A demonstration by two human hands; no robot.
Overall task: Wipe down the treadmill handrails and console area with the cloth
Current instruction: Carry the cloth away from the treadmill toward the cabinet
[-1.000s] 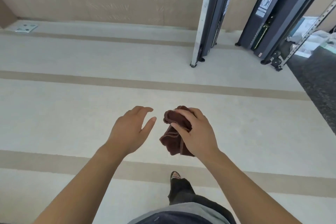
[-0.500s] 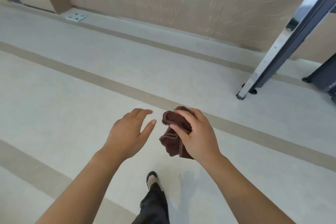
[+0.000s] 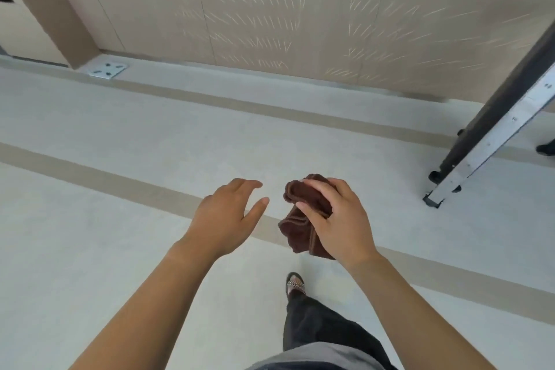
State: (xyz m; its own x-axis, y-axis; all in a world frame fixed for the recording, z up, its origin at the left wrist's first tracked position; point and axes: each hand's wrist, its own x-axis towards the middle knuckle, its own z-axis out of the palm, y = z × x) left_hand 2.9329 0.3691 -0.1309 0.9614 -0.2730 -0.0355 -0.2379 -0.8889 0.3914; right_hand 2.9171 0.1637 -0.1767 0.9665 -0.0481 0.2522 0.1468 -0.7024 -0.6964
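My right hand (image 3: 339, 219) grips a bunched dark brown cloth (image 3: 300, 219) in mid-air at the centre of the view, fingers curled over its top, with the rest hanging below the palm. My left hand (image 3: 228, 215) hovers just left of the cloth with its fingers relaxed and slightly spread, holding nothing and not touching the cloth. No treadmill, handrail or console is in view.
A slanted black and silver machine frame leg (image 3: 492, 135) stands on the floor at the right. A beige panelled wall (image 3: 270, 15) runs across the back, with a metal floor plate (image 3: 107, 70) at its foot. My leg and sandalled foot (image 3: 295, 284) are below the hands.
The view has swung left: the gym machines slid toward the right edge and the wall came closer. My foot stepped forward. Both hands keep the same pose, the cloth still held.
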